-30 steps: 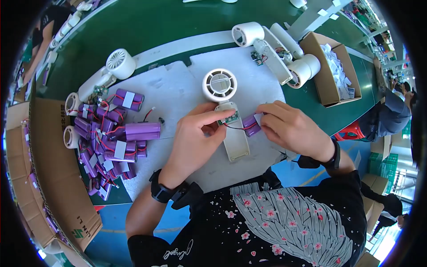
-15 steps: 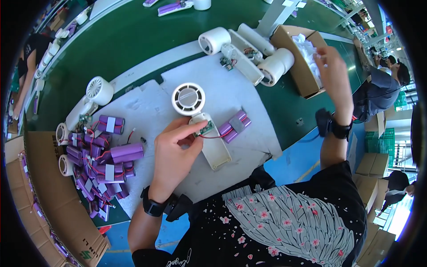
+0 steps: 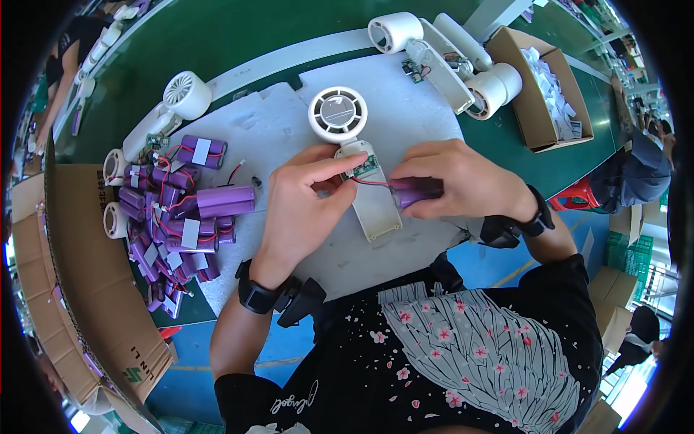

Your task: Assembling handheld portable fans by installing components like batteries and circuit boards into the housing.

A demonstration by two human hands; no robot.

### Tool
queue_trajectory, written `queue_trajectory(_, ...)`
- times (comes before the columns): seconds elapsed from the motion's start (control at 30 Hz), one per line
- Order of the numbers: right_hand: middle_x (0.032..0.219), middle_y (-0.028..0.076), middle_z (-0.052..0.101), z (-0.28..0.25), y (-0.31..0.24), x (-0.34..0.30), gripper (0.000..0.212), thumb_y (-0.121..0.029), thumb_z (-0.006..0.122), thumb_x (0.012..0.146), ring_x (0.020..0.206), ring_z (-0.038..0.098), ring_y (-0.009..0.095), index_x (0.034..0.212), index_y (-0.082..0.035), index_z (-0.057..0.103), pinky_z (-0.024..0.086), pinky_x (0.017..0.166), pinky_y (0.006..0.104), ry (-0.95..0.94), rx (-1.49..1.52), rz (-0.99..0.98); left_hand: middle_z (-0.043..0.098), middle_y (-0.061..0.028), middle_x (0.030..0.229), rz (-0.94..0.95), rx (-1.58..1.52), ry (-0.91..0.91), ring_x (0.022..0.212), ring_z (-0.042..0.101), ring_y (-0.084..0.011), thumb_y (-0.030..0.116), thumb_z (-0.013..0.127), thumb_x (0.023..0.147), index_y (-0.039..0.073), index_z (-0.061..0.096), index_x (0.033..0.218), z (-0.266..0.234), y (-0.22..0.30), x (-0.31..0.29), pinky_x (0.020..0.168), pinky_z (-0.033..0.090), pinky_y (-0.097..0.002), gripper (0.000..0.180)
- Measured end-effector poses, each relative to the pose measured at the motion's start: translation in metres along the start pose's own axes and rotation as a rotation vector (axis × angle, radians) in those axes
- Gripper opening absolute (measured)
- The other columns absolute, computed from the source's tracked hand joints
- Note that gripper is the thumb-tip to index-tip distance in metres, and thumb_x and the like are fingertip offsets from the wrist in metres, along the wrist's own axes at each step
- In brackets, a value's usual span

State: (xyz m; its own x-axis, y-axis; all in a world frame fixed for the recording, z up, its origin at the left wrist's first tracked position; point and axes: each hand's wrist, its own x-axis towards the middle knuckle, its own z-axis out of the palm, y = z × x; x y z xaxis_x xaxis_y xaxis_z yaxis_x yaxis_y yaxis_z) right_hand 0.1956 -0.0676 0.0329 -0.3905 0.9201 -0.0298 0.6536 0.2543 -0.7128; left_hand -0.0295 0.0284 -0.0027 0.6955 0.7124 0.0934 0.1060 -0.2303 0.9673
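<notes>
In front of me a white handheld fan (image 3: pixel 337 113) lies with its handle (image 3: pixel 379 210) uncovered, and a green circuit board (image 3: pixel 365 166) shows at the handle's top. My left hand (image 3: pixel 307 195) is closed at the board's edge, thumb and index finger gripping the fan there. My right hand (image 3: pixel 459 177) has its fingers wrapped round a purple battery pack (image 3: pixel 417 189) just right of the handle. Red and black wires (image 3: pixel 370 181) run from the pack to the board beside my left fingertips. My right palm and fingers hide part of the pack.
Several purple battery packs (image 3: pixel 189 228) are heaped at the left, beside a cardboard box (image 3: pixel 108 289). Fan parts (image 3: pixel 184 95) lie at the far left, and more fan bodies (image 3: pixel 493 88) at the far right. An open carton (image 3: pixel 578 79) of white slips stands on the right.
My right hand has come from the carton down to the battery pack and closed round it. My left hand keeps its grip on the fan. The view has shifted slightly.
</notes>
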Motion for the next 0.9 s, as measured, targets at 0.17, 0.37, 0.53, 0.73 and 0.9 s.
queue_trajectory(0.17,0.106,0.014,0.061,-0.006,-0.012,-0.004,0.055,-0.003,0.07,0.08,0.075,0.067,0.022,0.132,-0.005,0.05,0.055,0.072,0.0343,-0.133,0.457,0.297,0.068,-0.0111,0.101,0.043,0.077,-0.014,0.072,0.067,-0.0142,-0.003,0.068,0.076,0.009,0.073,0.11,-0.004,0.002,0.001,0.067,0.054,-0.0247,0.036)
queue_trajectory(0.37,0.111,0.015,0.057,-0.002,-0.014,-0.014,0.076,0.003,0.072,0.076,0.088,0.067,0.024,0.143,-0.005,0.035,0.057,0.079,0.036,-0.125,1.178,0.389,0.069,-0.0109,0.097,0.083,0.119,-0.016,0.068,0.067,-0.0162,0.0,0.072,0.074,0.008,0.073,0.108,-0.005,0.003,0.001,0.065,0.055,-0.0265,0.035)
queue_trajectory(0.53,0.123,0.015,0.05,-0.005,-0.009,-0.016,0.089,-0.001,0.081,0.066,0.106,0.062,0.027,0.143,-0.003,0.035,0.055,0.087,0.0379,-0.187,1.261,0.368,0.068,-0.0113,0.105,0.098,0.184,-0.062,0.072,0.067,-0.0121,-0.004,0.073,0.073,0.008,0.072,0.111,-0.005,0.004,0.002,0.065,0.054,-0.0243,0.04)
queue_trajectory(0.73,0.128,0.012,0.049,-0.003,0.0,-0.014,0.09,-0.012,0.089,0.059,0.114,0.056,0.025,0.137,-0.003,0.045,0.049,0.092,0.0361,-0.102,0.905,0.24,0.069,-0.0111,0.102,0.138,0.206,-0.023,0.069,0.067,-0.012,-0.003,0.073,0.072,0.007,0.073,0.11,-0.001,0.004,0.001,0.063,0.054,-0.024,0.039)
queue_trajectory(0.9,0.123,0.009,0.055,-0.005,-0.014,-0.011,0.087,-0.014,0.089,0.054,0.107,0.058,0.024,0.131,-0.003,0.051,0.046,0.09,0.0333,-0.058,0.547,0.149,0.069,-0.0114,0.101,0.145,0.204,-0.006,0.068,0.066,-0.0121,-0.004,0.073,0.072,0.006,0.073,0.109,0.001,0.004,0.0,0.062,0.054,-0.024,0.038)
